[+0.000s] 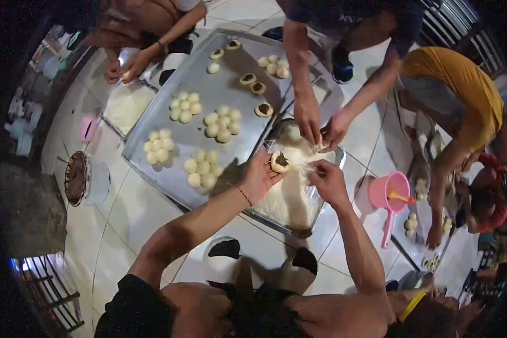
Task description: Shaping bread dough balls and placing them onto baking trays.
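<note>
Over the pan (276, 225), the left grip (257, 178) cradles filled dough (280, 163); right grip (329, 185), cannot tell; beyond it, dark clothing (333, 13) bears pale lettering (352, 18).

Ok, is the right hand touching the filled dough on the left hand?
Apart: the head view shows pale powder between the right hand and the filled dough.

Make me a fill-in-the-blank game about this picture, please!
1. The person's left hand holds a round dough piece with filling coloured dark ____.
2. On the big grey tray, plain dough balls sit in ____ clusters.
3. The dipper with a long handle is coloured ____.
4. A thin band circles the person's ____ wrist.

Missing words: brown; five; pink; left.
</note>
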### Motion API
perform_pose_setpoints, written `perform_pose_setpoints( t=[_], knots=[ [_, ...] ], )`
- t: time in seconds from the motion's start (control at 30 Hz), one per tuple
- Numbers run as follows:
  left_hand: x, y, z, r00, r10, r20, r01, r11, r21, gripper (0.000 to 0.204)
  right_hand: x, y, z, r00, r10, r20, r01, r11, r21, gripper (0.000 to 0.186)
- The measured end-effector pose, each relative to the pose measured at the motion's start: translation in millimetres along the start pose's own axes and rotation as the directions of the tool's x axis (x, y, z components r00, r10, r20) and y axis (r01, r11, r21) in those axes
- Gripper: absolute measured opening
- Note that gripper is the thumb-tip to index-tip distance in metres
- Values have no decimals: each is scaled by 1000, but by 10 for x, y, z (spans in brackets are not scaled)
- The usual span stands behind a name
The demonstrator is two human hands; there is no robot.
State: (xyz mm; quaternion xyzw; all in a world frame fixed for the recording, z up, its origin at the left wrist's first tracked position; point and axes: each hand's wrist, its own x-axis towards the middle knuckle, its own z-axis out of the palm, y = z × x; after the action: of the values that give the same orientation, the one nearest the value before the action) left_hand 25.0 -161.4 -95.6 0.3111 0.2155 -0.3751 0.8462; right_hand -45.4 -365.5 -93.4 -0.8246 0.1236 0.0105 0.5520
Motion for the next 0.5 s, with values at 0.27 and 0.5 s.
perform_pose_setpoints(
  t=[0.27, 0.5],
  knots=[
    [41, -345, 100, 989, 124, 87, -148, 906, 396, 29, -170, -376, 303, 909, -410, -76, 334, 825, -456, 25],
    [-4, -155, 66, 968, 173, 181, -216, 941, 259, 33, -201, -465, 45, 983, -175, -62, 156, 960, -231, 28]
  ],
)
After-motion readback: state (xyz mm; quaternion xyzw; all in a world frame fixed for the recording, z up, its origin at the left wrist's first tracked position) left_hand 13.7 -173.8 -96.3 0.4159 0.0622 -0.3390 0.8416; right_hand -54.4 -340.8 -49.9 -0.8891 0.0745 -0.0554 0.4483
